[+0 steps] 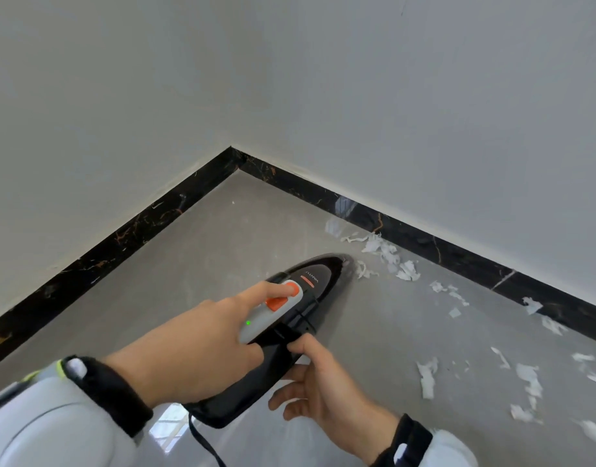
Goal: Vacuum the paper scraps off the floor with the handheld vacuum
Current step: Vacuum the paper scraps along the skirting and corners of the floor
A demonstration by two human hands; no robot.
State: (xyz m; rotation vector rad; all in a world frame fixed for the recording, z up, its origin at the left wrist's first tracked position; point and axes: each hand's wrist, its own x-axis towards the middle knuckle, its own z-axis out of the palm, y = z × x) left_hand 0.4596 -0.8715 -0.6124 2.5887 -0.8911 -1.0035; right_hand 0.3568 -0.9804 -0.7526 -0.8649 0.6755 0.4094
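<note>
The left hand (202, 345) wraps around the grey handle of the black handheld vacuum (289, 318), its thumb pressing the orange button (291, 289). The right hand (318, 382) cups the vacuum's underside, thumb on the black body, fingers curled beneath. The nozzle points toward the black marble skirting (407, 230), its tip touching the nearest paper scraps (387, 254), which lie scattered along the grey tiled floor (222, 237) to the right.

We read one word only: "VANTU"-ish brand print, upside down from our view, on the black handheld vacuum (318, 281) nose; last letters blurry, can't confirm.
</note>
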